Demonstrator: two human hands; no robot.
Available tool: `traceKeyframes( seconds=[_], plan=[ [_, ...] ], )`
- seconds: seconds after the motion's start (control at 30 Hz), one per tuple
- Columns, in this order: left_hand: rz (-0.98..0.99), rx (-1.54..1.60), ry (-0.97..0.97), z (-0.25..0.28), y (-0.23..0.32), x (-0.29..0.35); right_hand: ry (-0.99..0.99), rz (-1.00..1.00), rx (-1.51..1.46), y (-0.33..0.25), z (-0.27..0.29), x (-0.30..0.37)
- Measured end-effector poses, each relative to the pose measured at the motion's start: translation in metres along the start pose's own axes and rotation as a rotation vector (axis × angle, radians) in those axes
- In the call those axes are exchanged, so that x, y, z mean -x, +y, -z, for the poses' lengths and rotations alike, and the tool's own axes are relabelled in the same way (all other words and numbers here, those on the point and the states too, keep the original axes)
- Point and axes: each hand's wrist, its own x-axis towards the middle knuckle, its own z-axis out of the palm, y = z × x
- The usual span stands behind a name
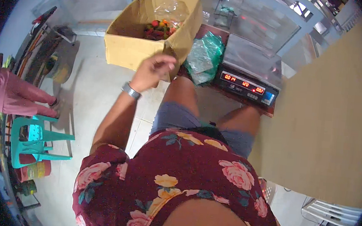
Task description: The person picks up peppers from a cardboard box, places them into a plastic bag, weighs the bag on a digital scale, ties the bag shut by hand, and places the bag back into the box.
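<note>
My left hand [153,71] hovers in front of the near right corner of an open cardboard box [132,52]. Its fingers are loosely bent and a little apart, slightly blurred, and I see nothing held in them. Inside the box lie small red and orange fruits or vegetables [162,27], along with clear plastic [172,11]. Right of the box is a pile of green and clear plastic bags [205,57]. Beside the bags stands a digital scale [251,69] with lit red digits and a bare metal plate. My right hand is out of view.
The bags and scale rest on a low dark reddish stand [225,94] before my knees. A large tan board [327,117] fills the right side. On the left are a teal plastic chair [36,139] and a person in pink trousers [21,92]. Glass panels [258,20] rise behind the scale.
</note>
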Motion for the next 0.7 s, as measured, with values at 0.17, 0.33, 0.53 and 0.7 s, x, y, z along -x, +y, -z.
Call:
traceKeyframes(
  seconds=[0.17, 0.33, 0.53, 0.7],
  plan=[
    [-0.201, -0.181, 0.263, 0.072, 0.030, -0.072, 0.012, 0.005, 0.085, -0.020, 0.001, -0.025],
    [0.022, -0.726, -0.151, 0.117, -0.015, -0.157, 0.019, 0.050, 0.214, -0.044, 0.003, -0.063],
    [0.108, -1.248, -0.501, 0.080, -0.081, -0.257, 0.171, 0.068, 0.449, -0.082, 0.003, -0.142],
    [0.272, -1.303, -0.567, 0.078, -0.120, -0.291, 0.393, 0.584, 0.248, -0.042, -0.022, -0.232]
  ],
)
